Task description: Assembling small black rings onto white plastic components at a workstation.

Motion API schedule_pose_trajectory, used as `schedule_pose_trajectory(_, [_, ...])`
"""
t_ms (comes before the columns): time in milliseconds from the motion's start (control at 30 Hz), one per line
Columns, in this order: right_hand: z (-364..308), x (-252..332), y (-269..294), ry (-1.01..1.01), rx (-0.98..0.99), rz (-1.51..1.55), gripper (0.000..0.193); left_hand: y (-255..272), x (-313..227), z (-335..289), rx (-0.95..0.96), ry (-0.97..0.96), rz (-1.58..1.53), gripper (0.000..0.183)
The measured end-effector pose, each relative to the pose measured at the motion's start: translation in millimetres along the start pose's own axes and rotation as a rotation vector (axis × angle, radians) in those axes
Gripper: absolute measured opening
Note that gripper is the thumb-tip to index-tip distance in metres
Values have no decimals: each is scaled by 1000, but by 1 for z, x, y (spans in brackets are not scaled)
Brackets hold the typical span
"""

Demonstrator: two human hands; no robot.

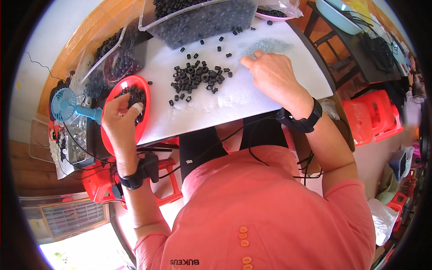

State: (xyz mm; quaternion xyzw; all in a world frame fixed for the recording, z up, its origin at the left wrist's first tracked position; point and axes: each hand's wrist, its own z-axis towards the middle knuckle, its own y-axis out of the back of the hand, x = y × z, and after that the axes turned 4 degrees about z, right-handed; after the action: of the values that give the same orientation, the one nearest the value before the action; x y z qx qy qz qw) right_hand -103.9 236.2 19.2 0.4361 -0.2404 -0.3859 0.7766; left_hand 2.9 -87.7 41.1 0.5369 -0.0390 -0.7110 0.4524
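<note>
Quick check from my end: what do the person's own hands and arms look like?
The left hand has something white on its thumb, perhaps tape; the right hand looks ungloved. Each wrist wears a black strap with a dark, block-shaped device. Short coral-pink sleeves leave the forearms bare.

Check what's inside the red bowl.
Small black parts show in the red bowl; the left hand covers part of it, and anything beneath the top ones is hidden.

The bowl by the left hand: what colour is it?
The bowl is red, seen best in the head view.
</note>
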Motion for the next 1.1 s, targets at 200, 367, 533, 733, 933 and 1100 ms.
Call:
schedule_pose_trajectory(200, [14, -11, 1, 53, 22, 173, 15, -61, -70, -13, 235, -342, 22, 23])
schedule_pose_trajectory(367, [38, -13, -17, 157, 127, 170, 8, -112, -69, -7, 398, -456, 54, 20])
schedule_pose_trajectory(533, [30, -17, -18, 250, 73, 176, 6, -94, -44, -11, 214, -412, 28, 19])
schedule_pose_trajectory(733, [32, -9, -8, 303, 55, 167, 6, -65, -21, -22, 118, -267, 56, 20])
schedule_pose_trajectory(933, [0, 7, 18, 266, 108, 207, 6, -55, -13, -38, 90, -238, 54, 26])
schedule_pose_trajectory(1100, [-17, 13, 13, 167, 124, 190, 9, -57, -4, -24, 23, -466, 298, 29])
